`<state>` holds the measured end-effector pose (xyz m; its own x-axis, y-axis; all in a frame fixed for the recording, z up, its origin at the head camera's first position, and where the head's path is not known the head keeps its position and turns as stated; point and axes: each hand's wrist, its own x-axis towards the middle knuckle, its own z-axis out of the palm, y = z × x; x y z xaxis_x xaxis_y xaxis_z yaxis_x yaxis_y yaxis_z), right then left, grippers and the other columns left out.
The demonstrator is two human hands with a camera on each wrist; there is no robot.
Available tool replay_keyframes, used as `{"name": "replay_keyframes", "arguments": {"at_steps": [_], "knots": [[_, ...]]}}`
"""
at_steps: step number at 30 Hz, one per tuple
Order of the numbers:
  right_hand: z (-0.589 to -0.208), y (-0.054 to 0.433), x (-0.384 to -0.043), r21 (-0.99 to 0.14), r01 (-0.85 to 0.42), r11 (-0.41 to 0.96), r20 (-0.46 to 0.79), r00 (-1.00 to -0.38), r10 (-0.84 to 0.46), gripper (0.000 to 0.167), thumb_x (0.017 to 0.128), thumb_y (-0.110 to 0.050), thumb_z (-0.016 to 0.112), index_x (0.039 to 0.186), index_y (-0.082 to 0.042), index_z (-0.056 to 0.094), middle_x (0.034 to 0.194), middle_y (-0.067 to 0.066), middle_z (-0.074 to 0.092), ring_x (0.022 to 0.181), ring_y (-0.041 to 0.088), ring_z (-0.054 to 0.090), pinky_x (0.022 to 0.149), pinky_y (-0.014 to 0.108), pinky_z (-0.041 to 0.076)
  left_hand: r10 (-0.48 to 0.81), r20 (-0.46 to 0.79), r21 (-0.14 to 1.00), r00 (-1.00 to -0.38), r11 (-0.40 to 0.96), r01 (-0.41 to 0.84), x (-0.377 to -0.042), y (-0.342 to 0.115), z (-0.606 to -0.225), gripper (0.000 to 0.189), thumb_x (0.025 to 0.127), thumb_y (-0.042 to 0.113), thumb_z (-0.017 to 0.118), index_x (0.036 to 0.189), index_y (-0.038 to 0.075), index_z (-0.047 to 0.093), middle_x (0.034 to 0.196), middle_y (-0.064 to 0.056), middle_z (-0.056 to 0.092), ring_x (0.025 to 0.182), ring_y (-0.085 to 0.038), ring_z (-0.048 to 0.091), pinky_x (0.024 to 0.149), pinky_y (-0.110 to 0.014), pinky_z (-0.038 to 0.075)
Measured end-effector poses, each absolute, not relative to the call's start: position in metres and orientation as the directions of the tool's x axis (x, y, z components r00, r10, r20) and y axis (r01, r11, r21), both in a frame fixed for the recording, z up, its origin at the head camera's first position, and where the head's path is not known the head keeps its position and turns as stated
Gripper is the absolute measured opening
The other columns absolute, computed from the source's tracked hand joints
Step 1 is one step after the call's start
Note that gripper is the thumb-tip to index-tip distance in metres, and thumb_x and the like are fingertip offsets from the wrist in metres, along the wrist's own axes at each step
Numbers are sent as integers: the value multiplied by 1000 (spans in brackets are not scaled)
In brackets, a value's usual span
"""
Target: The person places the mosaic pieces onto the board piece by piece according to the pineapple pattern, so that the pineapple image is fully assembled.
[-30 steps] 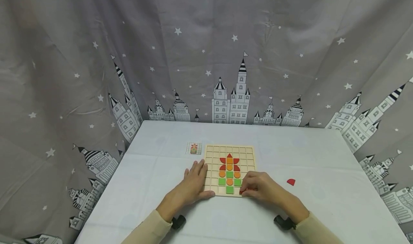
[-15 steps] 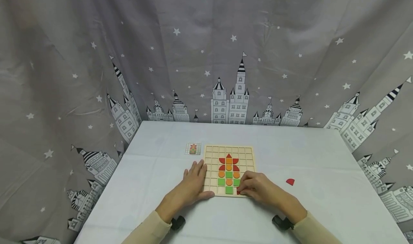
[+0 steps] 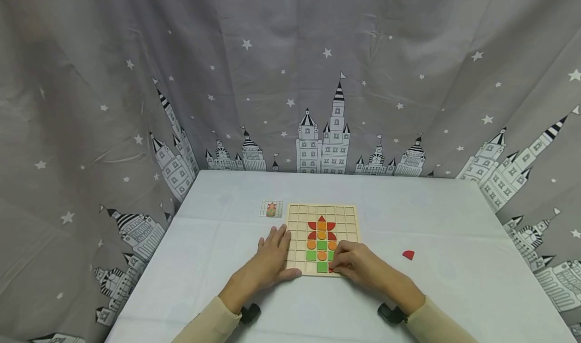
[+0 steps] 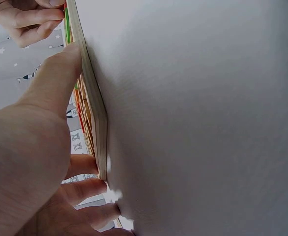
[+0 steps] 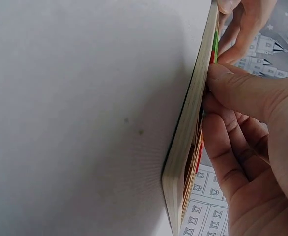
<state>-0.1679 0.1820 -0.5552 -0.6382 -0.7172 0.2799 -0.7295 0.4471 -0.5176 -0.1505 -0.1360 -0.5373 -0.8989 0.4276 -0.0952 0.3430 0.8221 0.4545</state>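
Observation:
A square wooden grid board lies on the white table, with flat red, orange and green pieces forming a figure in its cells. My left hand rests along the board's left side with fingers spread, its thumb on the near edge. At the bottom row my right hand holds a small red piece between thumb and fingers, just right of a green square. Most of that red piece is hidden by the fingers. In the right wrist view, the thumb lies against the red piece at the board's rim.
One loose red quarter-circle piece lies on the table right of the board. A small printed pattern card sits off the board's upper left corner. Behind the white table hangs a grey curtain with castles and stars.
My right hand has slid slightly left along the bottom row with the red piece, up beside the green square. My left hand has stayed on the board's left side.

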Motion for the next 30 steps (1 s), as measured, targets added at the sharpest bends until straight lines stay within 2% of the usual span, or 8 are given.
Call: {"name": "replay_keyframes", "arguments": {"at_steps": [9, 19, 23, 30], "knots": [[-553, 184, -166, -535, -721, 441, 280, -644, -712, 17, 97, -4, 94, 110, -15, 94, 107, -4, 77, 99, 2, 70, 87, 20, 66, 427, -95, 462, -899, 819, 340, -150, -136, -538, 115, 99, 54, 91, 177, -10, 34, 189, -35, 25, 177, -62, 24, 134, -87, 30], [-554, 194, -163, -512, -746, 427, 388, -644, -660, 19, 92, -3, 98, 108, -13, 93, 104, -3, 77, 93, 4, 70, 81, 18, 64, 424, -92, 464, -901, 819, 338, -152, -136, -538, 115, 99, 53, 91, 177, -10, 34, 190, -35, 24, 177, -61, 24, 135, -86, 30], [-554, 205, -161, -490, -732, 473, 416, -673, -612, 18, 91, -4, 99, 105, -13, 92, 102, -5, 77, 90, 4, 68, 78, 20, 63, 423, -93, 464, -901, 819, 337, -152, -137, -539, 116, 99, 54, 91, 177, -9, 34, 190, -34, 23, 178, -61, 23, 135, -85, 29], [-550, 236, -155, -503, -644, 576, 418, -765, -490, 24, 88, 1, 99, 105, -13, 90, 102, -6, 78, 84, 3, 66, 74, 23, 62, 429, -88, 461, -899, 818, 345, -151, -138, -542, 115, 99, 54, 90, 177, -9, 34, 189, -35, 24, 177, -62, 24, 134, -86, 30]]}}
